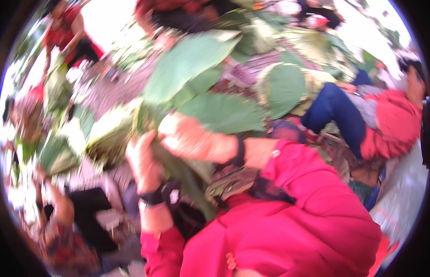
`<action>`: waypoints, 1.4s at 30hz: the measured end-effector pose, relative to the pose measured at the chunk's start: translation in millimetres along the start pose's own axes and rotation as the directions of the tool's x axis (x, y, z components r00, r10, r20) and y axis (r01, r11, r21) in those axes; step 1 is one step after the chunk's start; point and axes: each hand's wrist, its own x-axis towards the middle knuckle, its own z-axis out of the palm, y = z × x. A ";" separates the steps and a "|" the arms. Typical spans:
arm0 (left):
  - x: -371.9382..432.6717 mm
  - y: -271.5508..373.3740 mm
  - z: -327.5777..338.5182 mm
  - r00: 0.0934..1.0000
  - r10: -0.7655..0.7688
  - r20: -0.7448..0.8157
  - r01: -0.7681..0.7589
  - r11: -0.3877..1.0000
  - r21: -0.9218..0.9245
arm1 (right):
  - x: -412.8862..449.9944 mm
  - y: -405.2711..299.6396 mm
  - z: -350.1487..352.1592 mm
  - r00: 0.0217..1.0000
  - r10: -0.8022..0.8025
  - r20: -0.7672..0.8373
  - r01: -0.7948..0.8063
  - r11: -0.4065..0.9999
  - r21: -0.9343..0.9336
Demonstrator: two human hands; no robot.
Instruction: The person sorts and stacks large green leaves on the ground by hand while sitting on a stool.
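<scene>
My left hand and my right hand meet in front of me, both closed around the stem ends of a bunch of large green leaves. The broad blades fan out above and to the right of my fingers. A serrated leaf blade spreads just past my right hand. Below the hands, a dark green strip, blurred, slants down to my lap. Beside my left hand lies a pale stack of leaves. Motion blur hides the exact placing of my fingers.
Leaf piles lie on the paving ahead. A person in red with blue trousers sits at right, another person at lower left. More people sit or bend at the far side. A grey plastic sheet is at right.
</scene>
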 end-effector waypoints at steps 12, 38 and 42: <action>2.3 -5.6 4.7 0.999 -0.029 -0.023 0.030 1.000 0.011 | 5.7 39.4 -10.0 0.931 0.359 -0.063 -0.334 0.910 0.245; 21.1 0.1 -73.2 0.957 0.234 0.172 -0.286 0.858 0.427 | -32.3 124.6 -145.5 0.888 0.404 -0.219 -0.457 0.826 -0.330; 14.1 13.0 -76.5 0.881 0.399 0.255 -0.470 0.671 0.573 | -38.1 98.0 -170.0 0.861 0.426 -0.277 -0.401 0.905 0.145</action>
